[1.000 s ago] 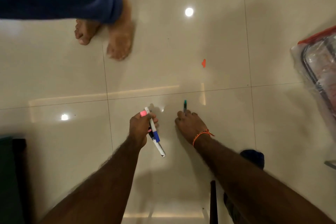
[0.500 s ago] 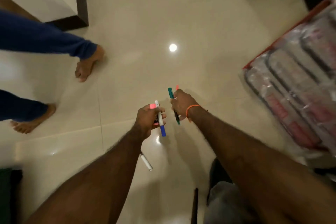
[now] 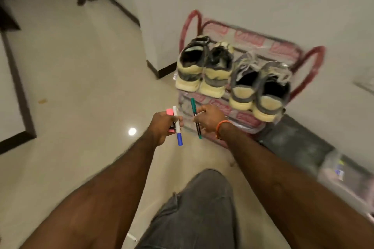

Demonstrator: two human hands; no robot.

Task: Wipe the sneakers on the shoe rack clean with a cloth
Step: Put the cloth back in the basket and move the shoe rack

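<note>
Glossy cream floor tiles run up to a white wall, where the shoe rack (image 3: 291, 50) stands, still in printed plastic wrap (pink logos too blurred to read). Four sneakers (image 3: 204, 66) sit heels-out along its top shelf, easy to reach. My left hand (image 3: 163, 125) grips a pink marker (image 3: 170, 111) and a white-and-blue marker (image 3: 178, 127); my right hand (image 3: 210, 119) pinches a green pen (image 3: 196, 117). Both grips are full, and I see no cloth, so I judge wiping hasn't begun.

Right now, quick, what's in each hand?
Left hand: closed, holding a pink highlighter and a blue-capped marker.
Right hand: closed, holding a green pen.
</note>
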